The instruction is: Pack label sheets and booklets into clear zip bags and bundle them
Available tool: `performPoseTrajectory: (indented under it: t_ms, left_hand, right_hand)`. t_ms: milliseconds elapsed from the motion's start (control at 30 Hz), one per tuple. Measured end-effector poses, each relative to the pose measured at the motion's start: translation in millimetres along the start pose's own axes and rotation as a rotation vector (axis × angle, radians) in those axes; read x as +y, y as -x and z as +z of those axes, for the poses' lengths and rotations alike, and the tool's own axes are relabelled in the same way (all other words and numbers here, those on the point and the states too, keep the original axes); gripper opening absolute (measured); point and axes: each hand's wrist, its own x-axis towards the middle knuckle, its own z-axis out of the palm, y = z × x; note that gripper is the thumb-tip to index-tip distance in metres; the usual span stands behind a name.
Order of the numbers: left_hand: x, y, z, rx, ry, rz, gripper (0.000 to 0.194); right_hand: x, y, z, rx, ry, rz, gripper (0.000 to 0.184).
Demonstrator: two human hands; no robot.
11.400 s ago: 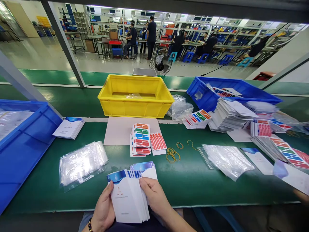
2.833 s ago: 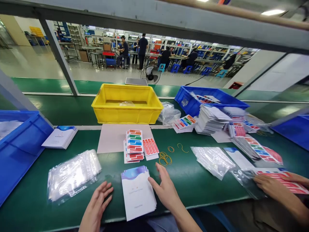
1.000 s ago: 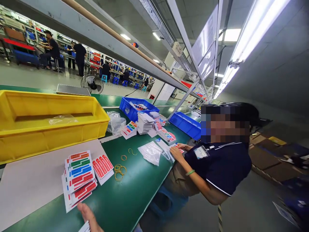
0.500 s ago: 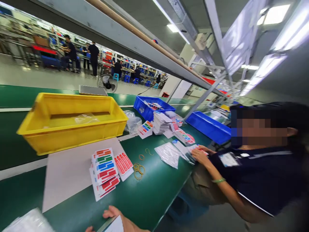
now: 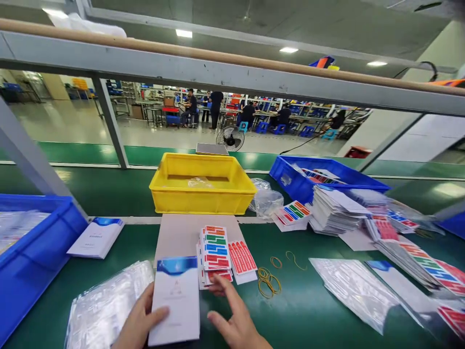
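Note:
My left hand (image 5: pixel 143 315) grips a stack of white booklets (image 5: pixel 176 303) with blue tops by its left side, thumb lying on the front cover. To the right of the stack my right hand (image 5: pixel 232 312) is open, fingers apart and holding nothing. Its fingertips are near the pile of coloured sticker sheets (image 5: pixel 216 247), though I cannot tell whether they touch. Red sticker sheets (image 5: pixel 242 259) lie beside that pile. Several yellow rubber bands (image 5: pixel 268 282) are on the green table to the right. Clear plastic bags (image 5: pixel 105 310) lie left of my left hand.
A yellow bin (image 5: pixel 203 201) stands at the back. Blue bins are at left (image 5: pixel 32 261) and back right (image 5: pixel 327 179). Another booklet stack (image 5: pixel 97 237) sits by the left bin. Paper stacks (image 5: pixel 336 211) and more plastic bags (image 5: pixel 354 288) occupy the right. A metal beam (image 5: pixel 232 72) crosses above.
The view swung right toward a seated co-worker, then back to the front. The booklets that lay on the table between my open hands are now lifted in my left hand.

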Motion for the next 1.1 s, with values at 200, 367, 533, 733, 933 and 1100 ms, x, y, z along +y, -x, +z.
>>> performPoseTrajectory:
  t_ms: [200,367,533,733,933,1100]
  left_hand:
    - [36.3,-42.3,7.1,0.079,-0.018,-0.018,0.052]
    - [43.1,-68.5,8.7,0.153,-0.161,-0.087,0.042]
    - [47.4,-73.8,4.2,0.185,-0.326,-0.124,0.031]
    - [50.0,-75.8,-0.4,0.236,-0.56,-0.077,0.018]
    - [50.4,-47.2,16.0,0.385,-0.736,0.17,0.04]
    - [-7.1,20.5,49.2,0.031,-0.415,0.143,0.039]
  right_hand:
    - [25.3,-16.0,-69.1,0.146,0.315,-0.132,0.028]
    - [34.4,-61.3,-115.3,0.049,0.425,-0.034,0.031]
    - [26.9,-133.0,-119.0,-0.248,0.531,0.151,0.05]
    - [27.5,-203.2,-92.8,-0.606,0.528,0.292,0.075]
    - [29.5,-224.3,-63.4,-0.871,0.561,0.41,0.059]
    - [25.4,-215.5,-48.0,-0.916,0.6,0.451,0.059]
